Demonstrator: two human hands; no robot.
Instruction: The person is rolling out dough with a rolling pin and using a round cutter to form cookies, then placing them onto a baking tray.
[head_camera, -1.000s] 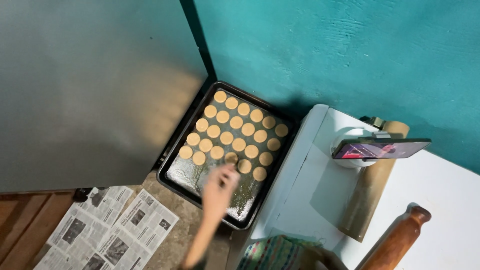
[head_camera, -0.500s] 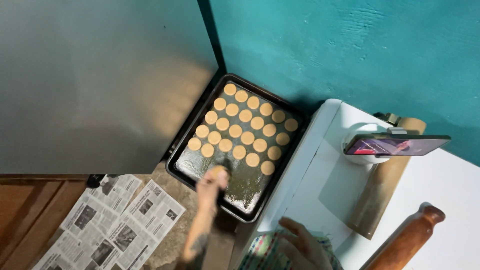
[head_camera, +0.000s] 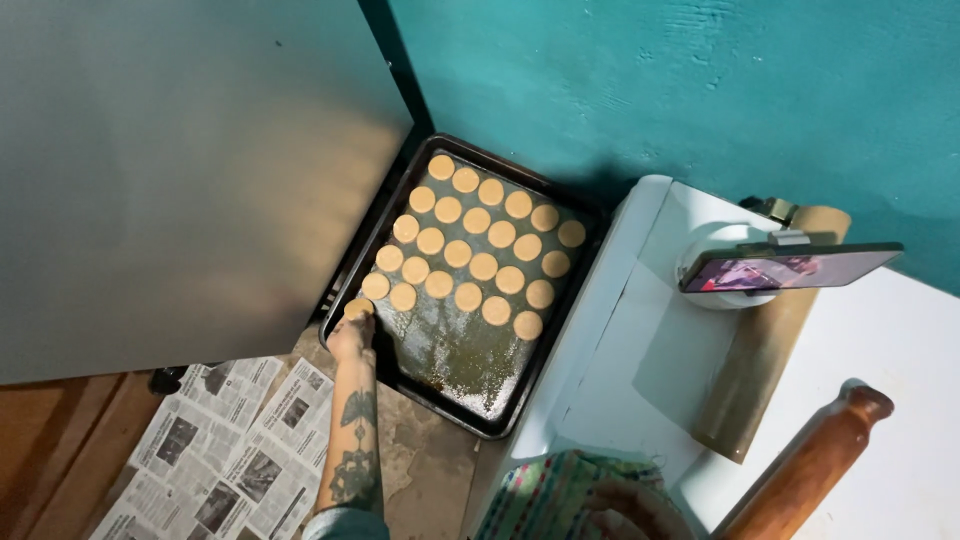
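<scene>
A dark baking tray (head_camera: 455, 385) lies on the floor below me, with several round pale dough discs (head_camera: 470, 240) set in rows across its upper half. My left hand (head_camera: 352, 335), on a tattooed forearm, reaches to the tray's left edge. Its fingertips rest on one dough disc (head_camera: 359, 307) at the left end of the lowest row. My right hand (head_camera: 628, 506) shows dimly at the bottom edge, lying on a striped multicoloured cloth (head_camera: 545, 495). Its fingers are too dark to read.
A white table (head_camera: 900, 350) on the right carries a wooden rolling pin (head_camera: 812, 462), a brown baking mat (head_camera: 757, 360) and a phone on a white stand (head_camera: 790, 268). Newspaper sheets (head_camera: 215, 455) cover the floor at lower left. A grey metal panel (head_camera: 180, 170) stands at left against the teal wall (head_camera: 650, 80).
My left hand has moved from the bare lower part of the tray up and left to the end of the lowest disc row. The view has shifted slightly.
</scene>
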